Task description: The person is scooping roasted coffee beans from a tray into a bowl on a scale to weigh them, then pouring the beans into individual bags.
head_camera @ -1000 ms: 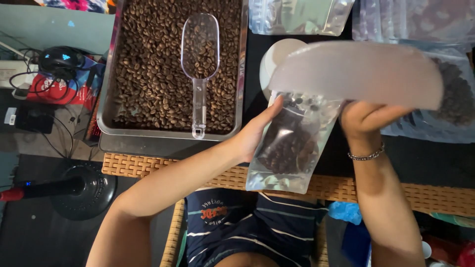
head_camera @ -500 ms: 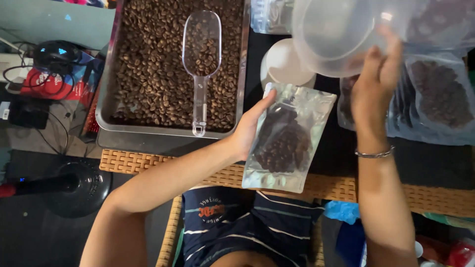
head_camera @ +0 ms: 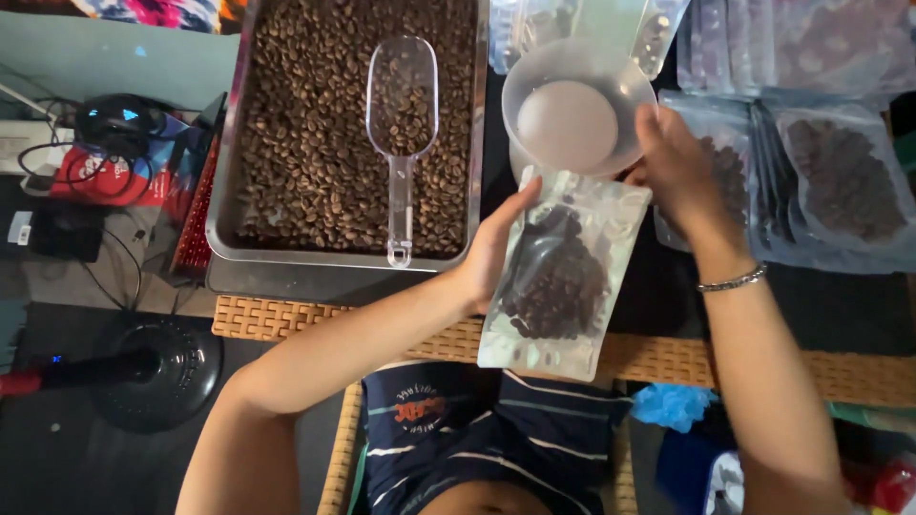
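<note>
My left hand grips the left edge of a clear pouch partly filled with dark coffee beans, held upright over the wicker table edge. My right hand holds the rim of a translucent plastic bowl, which sits upright and looks empty just above the pouch's mouth. A clear plastic scoop lies in the metal tray of coffee beans to the left, touched by neither hand.
Several filled clear pouches lie stacked at the right on a dark surface. The wicker table edge runs across below. Cables and a black device sit at far left, a round black base at lower left.
The bowl was tipped up over the pouch; my right hand has turned it upright and lowered it toward the surface behind the pouch. The left hand keeps holding the pouch.
</note>
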